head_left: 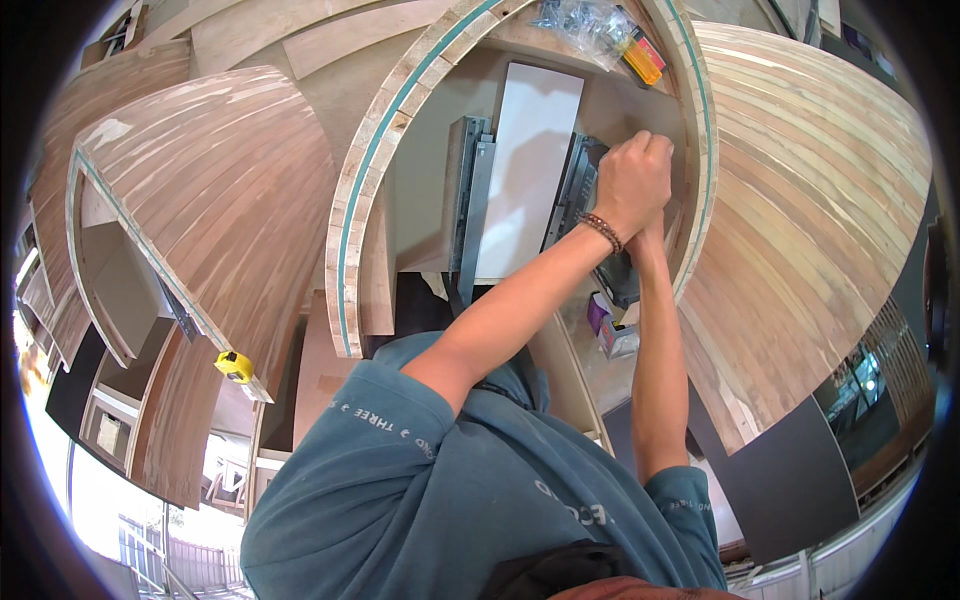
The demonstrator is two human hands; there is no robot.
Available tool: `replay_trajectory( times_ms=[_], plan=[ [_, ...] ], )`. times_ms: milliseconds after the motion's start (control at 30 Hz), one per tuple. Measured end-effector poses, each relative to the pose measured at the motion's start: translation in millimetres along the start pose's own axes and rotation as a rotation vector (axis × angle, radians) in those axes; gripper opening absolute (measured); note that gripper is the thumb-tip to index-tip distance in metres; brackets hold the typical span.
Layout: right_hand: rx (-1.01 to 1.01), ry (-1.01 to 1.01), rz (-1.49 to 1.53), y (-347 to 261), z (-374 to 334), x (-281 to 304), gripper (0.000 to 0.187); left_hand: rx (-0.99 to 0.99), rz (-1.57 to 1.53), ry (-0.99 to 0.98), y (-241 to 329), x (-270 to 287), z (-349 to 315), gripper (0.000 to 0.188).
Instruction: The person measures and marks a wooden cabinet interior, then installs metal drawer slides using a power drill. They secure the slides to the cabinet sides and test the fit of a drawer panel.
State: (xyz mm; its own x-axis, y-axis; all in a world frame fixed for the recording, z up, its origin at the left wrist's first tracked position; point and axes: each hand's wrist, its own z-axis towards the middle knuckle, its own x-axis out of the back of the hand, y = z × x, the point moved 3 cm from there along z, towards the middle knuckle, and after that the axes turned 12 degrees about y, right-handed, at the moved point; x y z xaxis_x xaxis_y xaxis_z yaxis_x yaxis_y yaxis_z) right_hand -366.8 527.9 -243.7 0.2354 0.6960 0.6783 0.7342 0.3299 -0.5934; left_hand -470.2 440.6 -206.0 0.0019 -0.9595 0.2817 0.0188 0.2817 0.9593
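Work was at the inner right wall of the curved wooden frame, where both hands met beside the right-hand metal rail. The left hand was curled into a fist, knuckles up; could not tell from where I stood what, if anything, it gripped. The right hand lay mostly hidden beneath it, grip undetermined. The rail stood just left of the fists, its upper part partly behind a dark piece I could not identify. In my judgement, good practice here meant one hand bracing while the other applied force, wrists in line, pressure kept square to the wall, and the rail checked for parallel against its mate, the left-hand metal rail, farther left of the hands. Between the rails lay a white panel, best kept from scuffs. Obstacles noted: the frame's curved edge ran close right of the hands, limiting elbow swing; the left forearm crossed over the panel's lower corner; a black object sat just below the hands, with a purple-and-white box nearer the body. Beyond the hands lay a clear plastic bag and an orange-yellow pack, both outside the immediate working spot.
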Motion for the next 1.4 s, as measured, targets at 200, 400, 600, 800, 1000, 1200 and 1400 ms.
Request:
replay_trajectory(
  times_ms=[200,400,600,800,1000,1200,1400],
  plan=[
    [0.01,-0.041,-0.177,-8.5,-1.3,2.1,0.041,0.06,-0.021,0.018,-3.6,3.7,2.8,0.009],
    [-0.014,-0.004,-0.062,-6.0,0.4,-2.9,0.039,0.072,-0.041,0.019,-5.6,2.4,2.5,0.008],
    [0.047,0.007,-0.149,-14.2,-4.5,-5.9,0.041,0.064,-0.048,0.048,-9.3,5.6,0.4,0.009],
    [-0.053,-0.001,-0.323,-20.9,-10.3,-4.9,0.049,0.095,-0.129,0.069,-12.1,11.8,-4.0,0.014],
    [-0.057,0.084,-0.55,-41.0,-15.2,-13.8,0.044,0.419,-0.269,0.348,-63.0,31.8,-22.3,0.037],
    [-0.125,0.02,-0.376,-21.7,-3.3,-11.5,0.026,0.959,-0.636,0.224,-128.7,105.5,-76.0,0.038],
    [-0.043,0.099,-0.315,-21.9,-29.0,1.9,0.034,1.212,-0.671,0.072,-150.4,126.2,-99.1,0.036]
  ],
)
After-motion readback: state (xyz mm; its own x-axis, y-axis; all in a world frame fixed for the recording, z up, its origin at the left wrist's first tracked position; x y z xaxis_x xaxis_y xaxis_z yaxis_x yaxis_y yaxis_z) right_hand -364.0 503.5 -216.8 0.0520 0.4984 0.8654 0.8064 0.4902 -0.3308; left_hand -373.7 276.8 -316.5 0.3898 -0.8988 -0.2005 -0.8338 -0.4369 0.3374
